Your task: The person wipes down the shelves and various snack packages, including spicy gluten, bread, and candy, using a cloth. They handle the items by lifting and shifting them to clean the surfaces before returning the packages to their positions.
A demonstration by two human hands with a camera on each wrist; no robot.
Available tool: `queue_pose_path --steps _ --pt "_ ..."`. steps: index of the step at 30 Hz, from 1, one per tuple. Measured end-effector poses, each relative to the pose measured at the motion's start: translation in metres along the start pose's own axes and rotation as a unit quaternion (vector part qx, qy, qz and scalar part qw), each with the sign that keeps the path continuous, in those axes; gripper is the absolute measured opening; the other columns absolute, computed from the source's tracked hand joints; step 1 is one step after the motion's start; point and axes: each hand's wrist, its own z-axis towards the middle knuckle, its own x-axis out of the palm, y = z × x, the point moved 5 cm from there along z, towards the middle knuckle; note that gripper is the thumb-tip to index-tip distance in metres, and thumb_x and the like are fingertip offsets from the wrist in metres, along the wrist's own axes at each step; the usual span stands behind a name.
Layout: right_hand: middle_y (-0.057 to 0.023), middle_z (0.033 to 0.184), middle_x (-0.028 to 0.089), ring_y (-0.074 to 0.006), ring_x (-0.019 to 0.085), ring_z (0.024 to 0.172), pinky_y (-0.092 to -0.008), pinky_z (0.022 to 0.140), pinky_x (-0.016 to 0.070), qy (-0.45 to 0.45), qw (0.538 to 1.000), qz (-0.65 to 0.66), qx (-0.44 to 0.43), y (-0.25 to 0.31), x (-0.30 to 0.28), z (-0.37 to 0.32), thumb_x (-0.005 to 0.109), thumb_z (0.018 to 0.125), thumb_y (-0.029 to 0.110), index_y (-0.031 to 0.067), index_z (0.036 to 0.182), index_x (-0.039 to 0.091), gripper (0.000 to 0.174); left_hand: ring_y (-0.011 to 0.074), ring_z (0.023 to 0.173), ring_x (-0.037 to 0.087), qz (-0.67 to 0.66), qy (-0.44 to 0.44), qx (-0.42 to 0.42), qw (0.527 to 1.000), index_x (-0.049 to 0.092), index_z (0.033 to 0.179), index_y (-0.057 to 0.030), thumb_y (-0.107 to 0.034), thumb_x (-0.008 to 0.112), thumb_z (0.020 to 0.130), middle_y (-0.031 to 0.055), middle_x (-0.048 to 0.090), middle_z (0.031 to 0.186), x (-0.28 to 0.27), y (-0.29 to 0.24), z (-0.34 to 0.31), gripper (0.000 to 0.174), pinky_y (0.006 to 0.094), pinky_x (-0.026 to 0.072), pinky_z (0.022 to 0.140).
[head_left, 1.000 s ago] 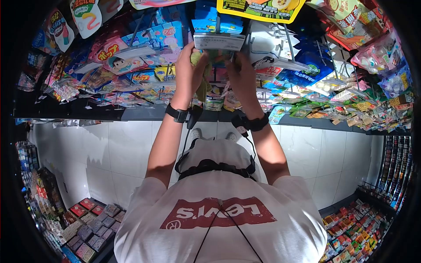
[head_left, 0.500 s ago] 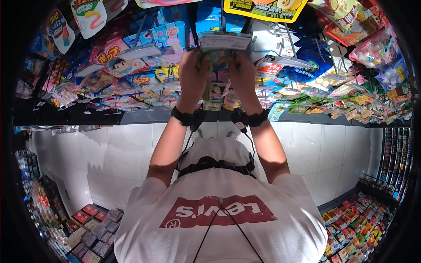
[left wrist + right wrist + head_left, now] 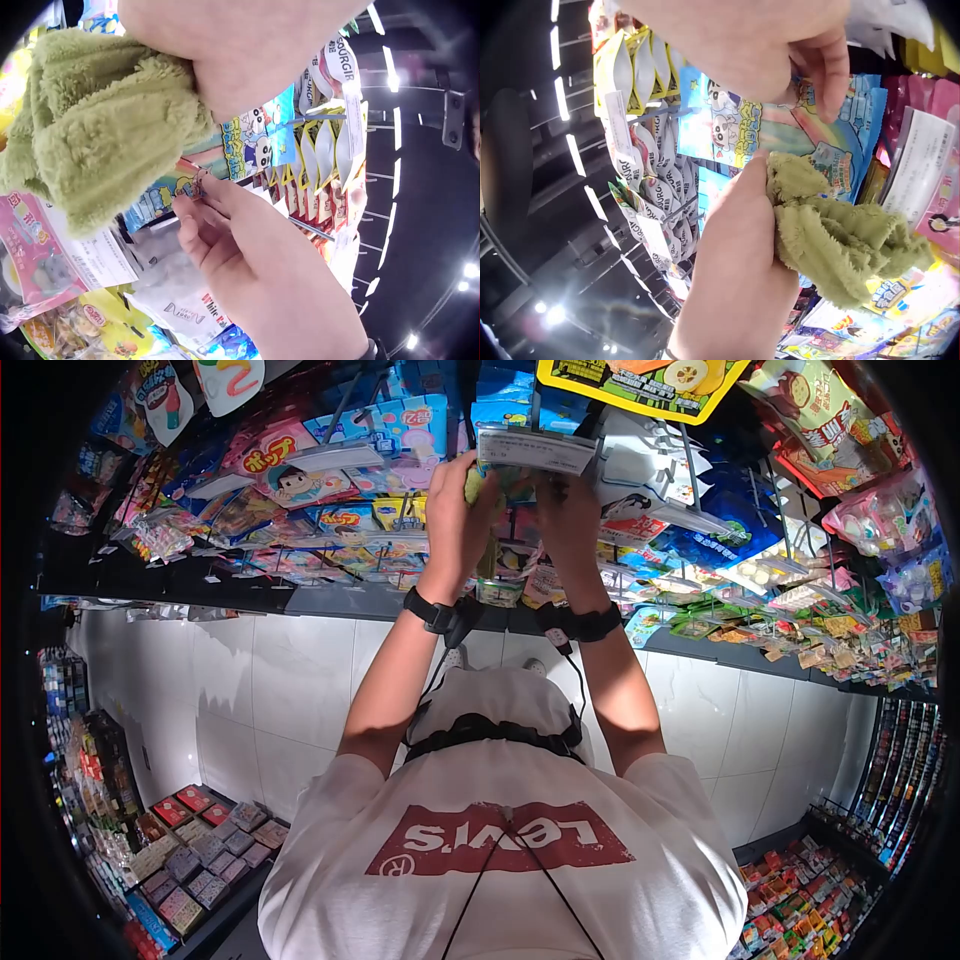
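Observation:
My left hand (image 3: 456,525) grips a fluffy green cloth (image 3: 840,244), which bunches out past the fingers. In the right wrist view its thumb lies at the lower edge of a blue snack packet (image 3: 784,127) with cartoon characters and a rainbow. Across from it, my right hand (image 3: 570,530) has its fingers curled at the packet's other edge, pinching it near the rainbow. In the head view both hands are under a white price tag (image 3: 535,448), which covers part of the packet and the fingertips.
Hanging packets crowd both sides: pink and blue ones (image 3: 285,465) at left, white ones (image 3: 640,450) at right. A yellow-edged pack (image 3: 650,385) hangs above. Metal hooks with price tags stick out between them. Boxed goods (image 3: 205,860) stand low behind at left.
The head view has turned slightly, so the shelf and both hands appear further right. Both hands stay close together below the price tag, the green cloth still in the left.

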Motion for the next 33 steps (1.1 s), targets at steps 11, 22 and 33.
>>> queue_pose_path --steps 11,22,33 --pt "-0.0197 0.103 0.077 -0.0258 0.077 0.081 -0.0393 0.069 0.0593 0.007 0.999 0.015 0.028 0.002 -0.013 -0.032 0.073 0.103 0.013 -0.0021 0.134 0.064 0.036 0.0377 0.104 0.073 0.015 -0.012 -0.040 0.999 0.070 0.121 0.0001 -0.010 0.083 0.096 0.0185 0.073 0.114 -0.009 0.001 -0.006 0.030 0.0421 0.0570 0.091" --pt "-0.0166 0.104 0.068 -0.0327 0.069 0.080 -0.0436 0.071 0.0541 -0.075 0.996 -0.045 -0.030 0.024 -0.050 -0.066 0.070 0.100 0.006 0.0045 0.127 0.064 0.027 0.0300 0.114 0.069 0.008 0.023 -0.123 0.992 0.071 0.129 0.0010 -0.021 0.076 0.106 0.0173 0.074 0.123 -0.056 0.045 -0.036 0.032 0.0408 0.0524 0.106" --pt "-0.0186 0.107 0.071 -0.0374 0.070 0.101 -0.0471 0.088 0.0550 0.012 0.997 -0.011 -0.071 0.069 0.056 -0.073 0.069 0.102 0.016 0.0024 0.111 0.069 0.016 0.0328 0.121 0.067 0.087 -0.029 -0.007 0.996 0.067 0.133 0.0038 -0.020 0.077 0.106 0.0181 0.069 0.129 -0.148 0.098 0.004 0.038 0.0469 0.0527 0.107"
